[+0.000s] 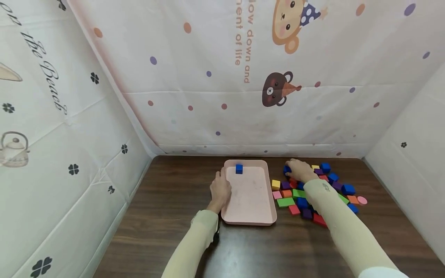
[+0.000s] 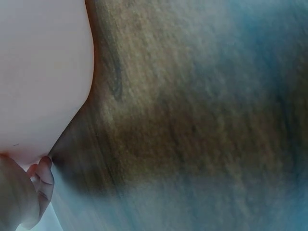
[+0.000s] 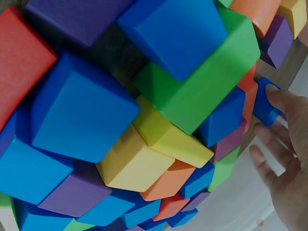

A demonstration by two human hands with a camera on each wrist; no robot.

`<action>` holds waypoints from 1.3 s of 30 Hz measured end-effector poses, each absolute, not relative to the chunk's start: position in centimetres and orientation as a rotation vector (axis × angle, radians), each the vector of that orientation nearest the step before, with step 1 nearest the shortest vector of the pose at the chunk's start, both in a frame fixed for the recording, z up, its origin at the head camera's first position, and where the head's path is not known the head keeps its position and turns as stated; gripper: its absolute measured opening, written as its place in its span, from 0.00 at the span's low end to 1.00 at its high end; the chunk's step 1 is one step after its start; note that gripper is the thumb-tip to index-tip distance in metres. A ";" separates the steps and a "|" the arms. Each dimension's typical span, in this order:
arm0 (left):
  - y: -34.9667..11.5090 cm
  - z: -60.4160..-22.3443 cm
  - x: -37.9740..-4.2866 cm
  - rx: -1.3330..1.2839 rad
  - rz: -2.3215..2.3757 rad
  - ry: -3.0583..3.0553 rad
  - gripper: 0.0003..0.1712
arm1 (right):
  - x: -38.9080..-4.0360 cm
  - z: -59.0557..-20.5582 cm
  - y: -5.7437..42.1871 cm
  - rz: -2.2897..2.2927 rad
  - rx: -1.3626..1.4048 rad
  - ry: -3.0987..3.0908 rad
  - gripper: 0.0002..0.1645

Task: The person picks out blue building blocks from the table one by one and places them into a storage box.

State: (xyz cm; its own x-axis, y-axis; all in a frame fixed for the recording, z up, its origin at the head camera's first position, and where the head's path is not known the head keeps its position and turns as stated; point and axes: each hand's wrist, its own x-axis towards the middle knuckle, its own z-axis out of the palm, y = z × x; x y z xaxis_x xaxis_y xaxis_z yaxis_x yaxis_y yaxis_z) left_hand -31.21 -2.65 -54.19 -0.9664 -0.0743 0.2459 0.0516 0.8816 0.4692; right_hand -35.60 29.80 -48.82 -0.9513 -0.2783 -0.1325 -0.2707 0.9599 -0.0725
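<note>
A shallow pink tray (image 1: 248, 197) lies on the dark wooden table with one blue cube (image 1: 239, 169) inside, near its far left corner. My left hand (image 1: 220, 189) grips the tray's left rim; in the left wrist view its fingers (image 2: 44, 175) bend at the tray's edge. At the far left of a spread of coloured blocks, my right hand (image 1: 301, 171) pinches a blue block (image 3: 265, 102). The thumb lies on that block in the right wrist view, with fingertips beside it.
Wooden blocks in many colours, among them a green block (image 1: 286, 202), a yellow cube (image 1: 276, 185) and a red block (image 1: 319, 219), lie close together right of the tray. Printed white cloth (image 1: 187, 123) stands behind the table and along both sides.
</note>
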 end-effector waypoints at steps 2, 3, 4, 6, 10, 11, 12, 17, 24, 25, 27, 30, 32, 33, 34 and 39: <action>-2.6 -54.3 -31.1 0.014 -0.682 -2.795 0.30 | -35.4 -49.0 29.8 -0.086 -0.442 2.969 0.26; -2.6 -54.4 -31.0 0.012 -0.667 -2.797 0.30 | -35.3 -49.0 29.7 -0.092 -0.437 2.966 0.26; -2.6 -54.4 -31.0 0.010 -0.651 -2.801 0.30 | -35.3 -48.9 29.7 -0.091 -0.426 2.969 0.25; -2.5 -54.4 -31.0 0.006 -0.622 -2.805 0.30 | -35.4 -48.4 29.6 -0.089 -0.399 2.992 0.25; -2.6 -54.2 -31.2 -0.006 -0.567 -2.799 0.31 | -36.5 -45.6 28.5 -0.071 -0.401 3.081 0.25; -2.7 -54.2 -31.2 -0.010 -0.555 -2.799 0.31 | -36.7 -44.8 28.0 -0.081 -0.410 3.091 0.25; -2.7 -54.2 -31.1 -0.015 -0.541 -2.805 0.31 | -36.9 -44.0 27.4 -0.081 -0.432 3.101 0.25; -2.8 -54.5 -30.9 -0.018 -0.471 -2.850 0.31 | -37.7 -41.2 24.3 -0.080 -0.504 3.105 0.22; -2.6 -54.3 -31.2 -0.006 -0.465 -2.857 0.32 | -38.6 -38.5 20.2 -0.041 -0.558 3.129 0.17; -2.6 -54.2 -31.3 -0.005 -0.468 -2.860 0.33 | -38.7 -38.2 19.7 -0.016 -0.580 3.129 0.18; -2.5 -54.1 -31.4 0.003 -0.482 -2.862 0.33 | -38.7 -38.0 18.8 0.030 -0.637 3.124 0.20; -2.5 -54.0 -31.3 0.019 -0.511 -2.857 0.33 | -38.6 -38.4 17.8 0.048 -0.719 3.097 0.23; -2.5 -54.0 -31.2 0.022 -0.526 -2.850 0.33 | -38.5 -39.0 17.5 0.019 -0.745 3.080 0.24; -2.5 -54.0 -31.2 0.021 -0.526 -2.846 0.32 | -38.5 -39.2 17.3 -0.008 -0.742 3.068 0.24; -2.5 -54.0 -31.1 0.018 -0.530 -2.839 0.32 | -38.5 -39.6 17.3 -0.043 -0.737 3.053 0.24; -2.7 -54.2 -31.0 0.002 -0.543 -2.819 0.31 | -38.2 -41.2 17.1 -0.167 -0.702 2.980 0.23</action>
